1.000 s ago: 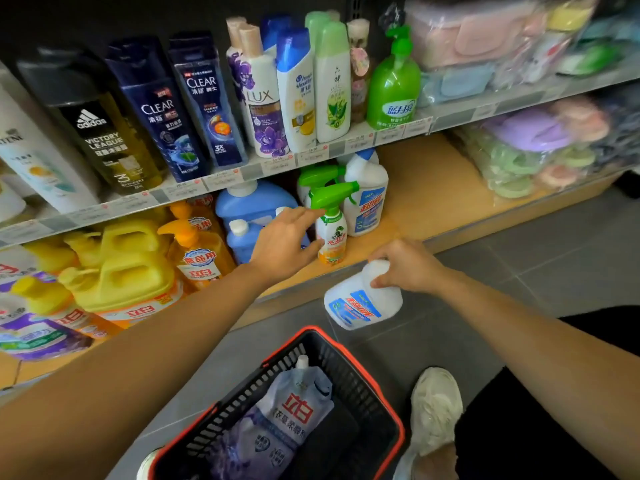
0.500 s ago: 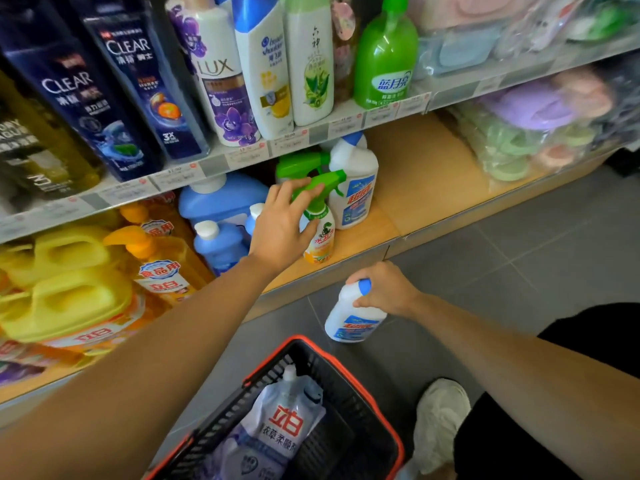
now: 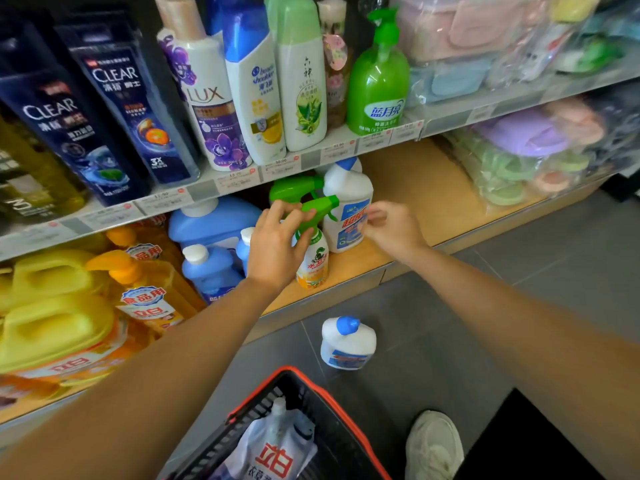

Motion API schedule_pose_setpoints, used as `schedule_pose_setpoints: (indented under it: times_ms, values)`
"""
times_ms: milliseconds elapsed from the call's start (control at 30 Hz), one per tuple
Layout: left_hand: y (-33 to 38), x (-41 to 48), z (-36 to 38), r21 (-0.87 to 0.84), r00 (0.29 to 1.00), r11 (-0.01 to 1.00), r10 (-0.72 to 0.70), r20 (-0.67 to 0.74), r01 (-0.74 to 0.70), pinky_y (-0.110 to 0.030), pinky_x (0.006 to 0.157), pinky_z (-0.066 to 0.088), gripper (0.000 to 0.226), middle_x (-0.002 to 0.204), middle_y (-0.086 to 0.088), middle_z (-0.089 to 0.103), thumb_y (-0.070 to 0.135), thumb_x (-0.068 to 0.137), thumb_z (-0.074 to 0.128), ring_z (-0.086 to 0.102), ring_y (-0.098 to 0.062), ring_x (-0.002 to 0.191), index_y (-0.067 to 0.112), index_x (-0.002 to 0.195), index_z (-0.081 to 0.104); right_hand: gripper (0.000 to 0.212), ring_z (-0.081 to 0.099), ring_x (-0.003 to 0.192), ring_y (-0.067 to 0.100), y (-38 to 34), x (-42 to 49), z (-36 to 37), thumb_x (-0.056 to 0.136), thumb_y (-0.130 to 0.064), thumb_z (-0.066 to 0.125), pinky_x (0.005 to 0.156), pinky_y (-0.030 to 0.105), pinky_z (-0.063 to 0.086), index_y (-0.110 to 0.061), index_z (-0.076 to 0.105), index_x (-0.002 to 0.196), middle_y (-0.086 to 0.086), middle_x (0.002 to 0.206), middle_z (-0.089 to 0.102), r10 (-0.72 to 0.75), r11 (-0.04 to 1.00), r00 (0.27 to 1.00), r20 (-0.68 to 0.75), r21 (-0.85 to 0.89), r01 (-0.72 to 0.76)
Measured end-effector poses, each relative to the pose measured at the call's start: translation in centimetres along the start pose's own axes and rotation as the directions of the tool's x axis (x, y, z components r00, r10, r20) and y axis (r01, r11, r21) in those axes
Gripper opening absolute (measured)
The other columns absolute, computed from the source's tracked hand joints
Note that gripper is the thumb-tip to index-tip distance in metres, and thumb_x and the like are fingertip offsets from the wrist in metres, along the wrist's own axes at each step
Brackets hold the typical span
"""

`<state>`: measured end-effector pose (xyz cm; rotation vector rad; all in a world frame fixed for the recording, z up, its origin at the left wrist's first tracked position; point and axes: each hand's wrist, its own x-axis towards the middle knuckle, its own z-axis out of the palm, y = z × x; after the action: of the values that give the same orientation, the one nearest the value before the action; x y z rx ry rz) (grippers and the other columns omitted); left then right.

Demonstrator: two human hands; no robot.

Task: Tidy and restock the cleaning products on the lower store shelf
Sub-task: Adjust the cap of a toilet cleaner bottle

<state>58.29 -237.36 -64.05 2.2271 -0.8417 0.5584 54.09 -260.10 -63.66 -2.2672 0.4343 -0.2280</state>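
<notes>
The left hand (image 3: 277, 247) curls round the neck of the green spray bottle (image 3: 313, 258) at the front edge of the lower shelf (image 3: 415, 188); the right hand (image 3: 391, 226), blurred, reaches the white bottle (image 3: 348, 209) beside it, grip unclear; restocking seems part done: a second white bottle (image 3: 348, 344) stands on the grey floor (image 3: 519, 289) below, and a pouch (image 3: 277, 452) lies in the basket (image 3: 343, 441).

We read this as shop, retail aisle. Price labels (image 3: 239, 177) run along shelf edge strip. CLEAR shampoo bottles (image 3: 131, 119) stand label-forward, same product repeated side by side. Yellow detergent jugs (image 3: 52, 327) sit stocked on lower shelf (image 3: 415, 188). Plastic-wrapped pastel containers (image 3: 519, 150) are stacked at right. Red-rimmed shopping basket (image 3: 256, 407) sits on grey tiled floor (image 3: 536, 271).
</notes>
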Motion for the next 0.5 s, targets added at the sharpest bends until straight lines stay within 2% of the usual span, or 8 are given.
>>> schedule_pose_setpoints:
  times_ms: [67,100,167,233,333,400,500]
  values:
    - [0.1,0.0,0.2,0.024,1.000,1.000,-0.006,-0.024,0.006,-0.050,0.076,0.054,0.021,0.103,-0.016,0.062,0.009,0.089,0.076,0.062,-0.034,0.095,0.005,0.110,0.073,0.051,0.064,0.106,0.016,0.0,1.9,-0.4,0.080,-0.020,0.081,0.079,0.020,0.048,-0.014,0.061,0.127,0.001,0.122,0.067,-0.028,1.000,0.995,-0.093,-0.004,0.028]
    - [0.1,0.1,0.3,0.043,0.999,0.999,-0.008,-0.038,0.010,-0.048,0.074,0.054,0.020,0.101,-0.015,0.062,0.009,0.089,0.076,0.062,-0.034,0.093,0.005,0.109,0.074,0.060,0.061,0.112,0.018,0.0,2.8,-0.4,0.079,-0.020,0.082,0.081,0.020,0.047,-0.014,0.057,0.133,0.002,0.128,0.063,-0.040,0.999,0.994,-0.101,0.013,0.041]
    - [0.2,0.1,0.5,0.074,0.998,0.997,-0.004,-0.066,0.009,-0.046,0.069,0.054,0.019,0.099,-0.015,0.062,0.010,0.089,0.077,0.062,-0.034,0.089,0.005,0.106,0.074,0.076,0.055,0.121,0.018,-0.1,4.1,-0.2,0.076,-0.019,0.084,0.094,0.030,0.049,-0.016,0.048,0.142,0.003,0.136,0.058,-0.081,0.996,0.995,-0.051,0.044,0.083]
    - [0.3,0.1,0.6,0.089,0.997,0.996,0.005,-0.082,0.003,-0.043,0.067,0.052,0.018,0.097,-0.015,0.062,0.010,0.088,0.078,0.062,-0.034,0.087,0.005,0.106,0.074,0.081,0.053,0.124,0.019,-0.1,4.8,0.2,0.075,-0.016,0.084,0.103,0.040,0.048,-0.019,0.045,0.145,0.002,0.138,0.056,-0.115,0.990,0.993,0.029,0.084,0.112]
    - [0.3,0.0,0.6,0.109,0.995,0.994,0.005,-0.098,0.005,-0.037,0.065,0.049,0.017,0.095,-0.015,0.061,0.011,0.088,0.078,0.062,-0.034,0.085,0.005,0.104,0.074,0.085,0.046,0.129,0.023,0.4,5.5,0.6,0.076,-0.015,0.083,0.108,0.043,0.043,-0.020,0.039,0.149,0.003,0.142,0.044,-0.131,0.991,0.989,0.065,0.044,0.129]
    - [0.4,-0.1,0.5,0.112,0.995,0.994,-0.004,-0.099,0.015,-0.035,0.064,0.048,0.017,0.095,-0.014,0.061,0.011,0.088,0.078,0.061,-0.033,0.085,0.005,0.103,0.074,0.085,0.042,0.126,0.026,0.9,5.8,0.4,0.075,-0.020,0.085,0.108,0.041,0.040,-0.020,0.042,0.148,0.004,0.133,0.038,-0.128,0.989,0.991,0.041,-0.067,0.130]
    - [0.7,0.0,0.4,0.113,0.996,0.993,-0.019,-0.092,0.030,-0.035,0.064,0.048,0.017,0.096,-0.014,0.061,0.011,0.088,0.078,0.061,-0.033,0.084,0.005,0.103,0.074,0.069,0.043,0.117,0.026,1.8,5.7,0.1,0.070,-0.024,0.087,0.098,0.036,0.043,-0.020,0.054,0.130,-0.002,0.116,0.035,-0.117,0.986,0.992,-0.046,-0.122,0.111]
